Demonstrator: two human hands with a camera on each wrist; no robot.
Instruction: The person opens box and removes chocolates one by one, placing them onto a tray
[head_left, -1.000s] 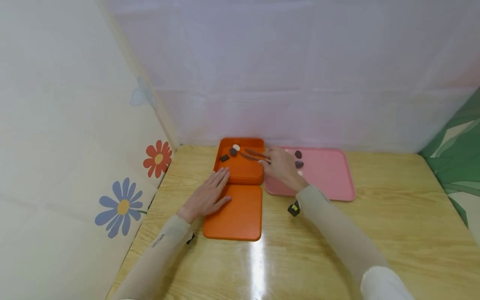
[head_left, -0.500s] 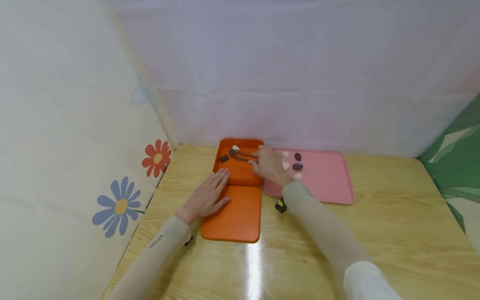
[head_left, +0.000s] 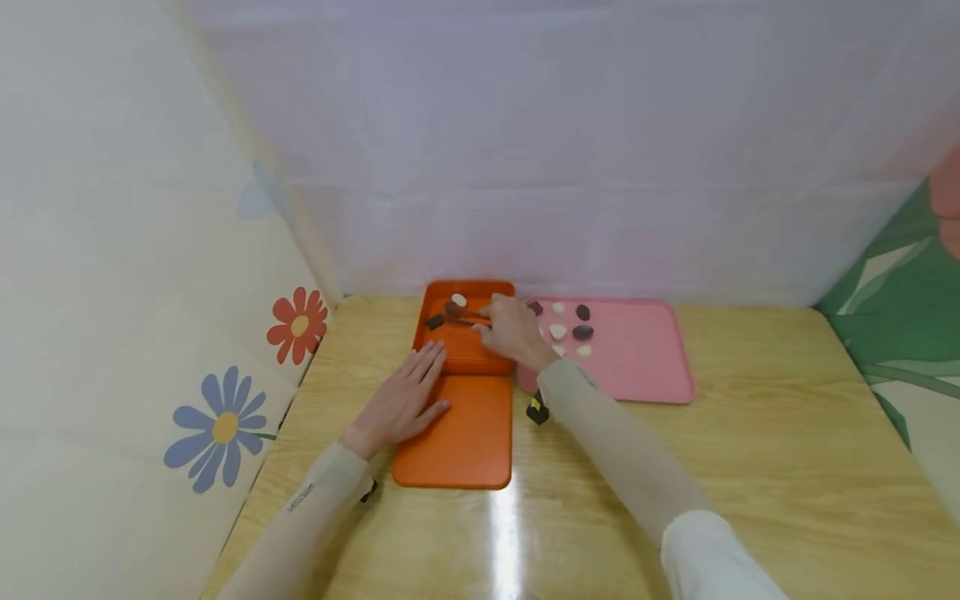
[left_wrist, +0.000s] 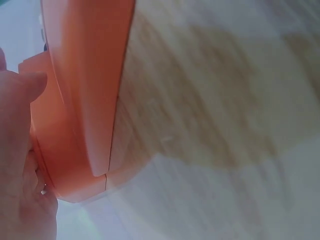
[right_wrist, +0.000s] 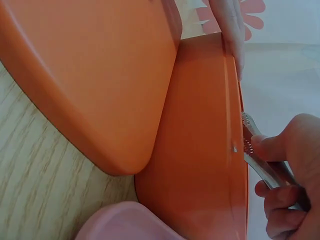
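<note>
My right hand (head_left: 512, 329) grips a pair of metal tongs (right_wrist: 267, 172), reaching over the right wall of an orange box (head_left: 480, 365). In the head view the tongs' tips are at a dark rounded piece inside the box. A white oval piece (head_left: 459, 299) lies just behind it, and a dark square piece (head_left: 436, 322) to its left. My left hand (head_left: 397, 408) lies with straight fingers at the box's front left corner, its thumb over the orange lid (head_left: 457, 442). In the right wrist view the box wall hides the tongs' tips.
Right of the box lies a pink tray (head_left: 637, 358), with several dark and white pieces set in rows on its left part. The orange lid lies on the wooden table (head_left: 600, 517) in front of the box. A fabric backdrop (head_left: 570, 150) rises behind.
My right hand has moved left with the tongs, bringing their tips to the dark rounded piece and uncovering more of the pink tray's pieces. My left hand stays at the box corner.
</note>
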